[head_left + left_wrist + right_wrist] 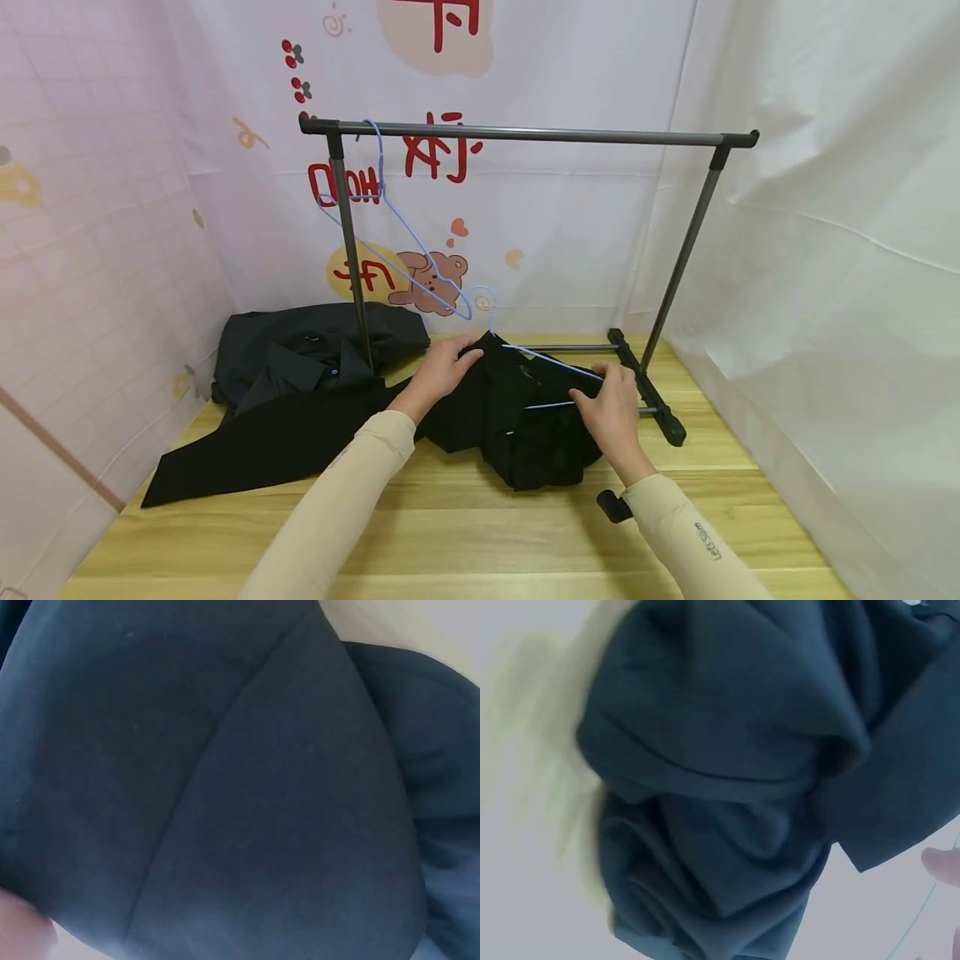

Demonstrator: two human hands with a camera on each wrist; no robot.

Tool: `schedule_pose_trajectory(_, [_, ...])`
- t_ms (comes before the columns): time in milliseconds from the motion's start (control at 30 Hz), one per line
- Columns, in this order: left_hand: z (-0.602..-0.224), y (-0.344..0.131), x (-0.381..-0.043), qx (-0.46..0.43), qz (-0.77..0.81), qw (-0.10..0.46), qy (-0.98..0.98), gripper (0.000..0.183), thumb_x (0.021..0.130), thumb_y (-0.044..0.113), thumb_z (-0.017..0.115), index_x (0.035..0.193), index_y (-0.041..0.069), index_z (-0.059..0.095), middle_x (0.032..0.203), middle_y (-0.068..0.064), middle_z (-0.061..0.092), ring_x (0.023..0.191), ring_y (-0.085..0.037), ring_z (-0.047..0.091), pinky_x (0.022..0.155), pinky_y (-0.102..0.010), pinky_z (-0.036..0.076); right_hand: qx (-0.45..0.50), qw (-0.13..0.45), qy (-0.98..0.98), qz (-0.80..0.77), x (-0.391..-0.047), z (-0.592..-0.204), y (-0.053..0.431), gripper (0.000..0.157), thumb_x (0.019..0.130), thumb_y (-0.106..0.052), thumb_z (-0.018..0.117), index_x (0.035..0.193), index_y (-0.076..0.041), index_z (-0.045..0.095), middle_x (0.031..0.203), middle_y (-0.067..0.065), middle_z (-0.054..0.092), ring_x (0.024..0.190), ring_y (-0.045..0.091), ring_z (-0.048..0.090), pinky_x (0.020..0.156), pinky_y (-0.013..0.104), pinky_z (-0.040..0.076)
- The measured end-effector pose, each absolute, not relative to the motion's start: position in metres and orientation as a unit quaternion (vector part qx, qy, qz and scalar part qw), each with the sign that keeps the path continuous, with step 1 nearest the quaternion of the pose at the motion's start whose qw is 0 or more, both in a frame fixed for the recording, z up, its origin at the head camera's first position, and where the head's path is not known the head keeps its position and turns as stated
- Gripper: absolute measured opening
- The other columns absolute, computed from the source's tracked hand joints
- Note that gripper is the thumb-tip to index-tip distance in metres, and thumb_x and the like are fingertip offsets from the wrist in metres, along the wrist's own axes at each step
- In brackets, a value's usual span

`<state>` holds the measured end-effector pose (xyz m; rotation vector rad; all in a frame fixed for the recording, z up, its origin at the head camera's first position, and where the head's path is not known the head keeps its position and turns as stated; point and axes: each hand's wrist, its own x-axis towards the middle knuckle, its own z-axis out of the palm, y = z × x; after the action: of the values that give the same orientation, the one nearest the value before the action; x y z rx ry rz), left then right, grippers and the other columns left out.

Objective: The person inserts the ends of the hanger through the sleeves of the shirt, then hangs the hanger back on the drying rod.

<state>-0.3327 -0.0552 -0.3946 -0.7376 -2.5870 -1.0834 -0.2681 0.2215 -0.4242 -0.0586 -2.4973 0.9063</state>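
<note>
A black shirt (pixel 498 408) hangs partly over a light-blue wire hanger (pixel 555 362), whose hook rises above the cloth. My left hand (pixel 442 371) pinches the shirt's upper edge just left of the hook. Over at the hanger's right end, my right hand (pixel 611 408) grips the wire, its thumb and fingers spread around that corner. Whether it also holds cloth is hidden. The left wrist view is filled by seamed black cloth (pixel 285 802). In the right wrist view, bunched folds (pixel 727 780) hang beside a fingertip and a thin stretch of wire.
A metal clothes rack (pixel 540 133) stands behind my hands, with another blue hanger (pixel 420 229) on its bar. A dark grey shirt (pixel 300 350) lies behind a long black sleeve (pixel 262 446) on the wooden table (pixel 465 542). One black rack foot (pixel 615 506) is near my right forearm.
</note>
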Motion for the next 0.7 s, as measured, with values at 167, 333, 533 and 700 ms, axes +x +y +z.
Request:
schedule_pose_trajectory(167, [-0.395, -0.061, -0.331, -0.239, -0.399, 0.118, -0.877, 0.022, 0.102, 0.017, 0.059, 0.115, 0.004, 0.069, 0.109, -0.01, 0.069, 0.1, -0.026, 0.064, 0.088, -0.042, 0.05, -0.054, 0.217, -0.911, 0.346, -0.262, -0.434, 0.224, 0.03, 0.088, -0.028, 0.076, 0.093, -0.002, 0.063, 0.09, 0.014, 0.061, 0.081, 0.031, 0.057, 0.069, 0.045, 0.045])
schedule_pose_trajectory(333, [-0.392, -0.065, -0.327, -0.225, -0.418, 0.101, -0.874, 0.031, 0.102, 0.02, 0.058, 0.128, 0.002, 0.065, 0.125, -0.013, 0.066, 0.117, -0.028, 0.06, 0.098, -0.044, 0.047, -0.066, 0.056, -0.891, 0.446, -0.268, -0.437, 0.224, 0.033, 0.095, -0.031, 0.064, 0.106, 0.0, 0.069, 0.097, 0.01, 0.067, 0.081, 0.022, 0.061, 0.07, 0.038, 0.05])
schedule_pose_trajectory(533, [-0.389, -0.067, -0.326, -0.229, -0.427, 0.084, -0.871, 0.027, 0.103, 0.022, 0.057, 0.123, 0.006, 0.067, 0.118, -0.009, 0.068, 0.11, -0.024, 0.062, 0.095, -0.042, 0.047, -0.079, -0.029, -0.852, 0.516, -0.272, -0.441, 0.223, 0.031, 0.097, -0.021, 0.054, 0.114, 0.0, 0.07, 0.092, 0.009, 0.064, 0.067, 0.016, 0.061, 0.059, 0.033, 0.051])
schedule_pose_trajectory(700, [-0.389, -0.074, -0.323, -0.216, -0.424, 0.073, -0.876, 0.03, 0.102, 0.021, 0.059, 0.126, 0.004, 0.066, 0.123, -0.012, 0.066, 0.115, -0.027, 0.059, 0.099, -0.044, 0.045, -0.054, 0.019, -0.877, 0.476, -0.273, -0.439, 0.227, 0.03, 0.098, -0.025, 0.06, 0.11, -0.002, 0.074, 0.084, 0.009, 0.068, 0.061, 0.016, 0.063, 0.056, 0.032, 0.054])
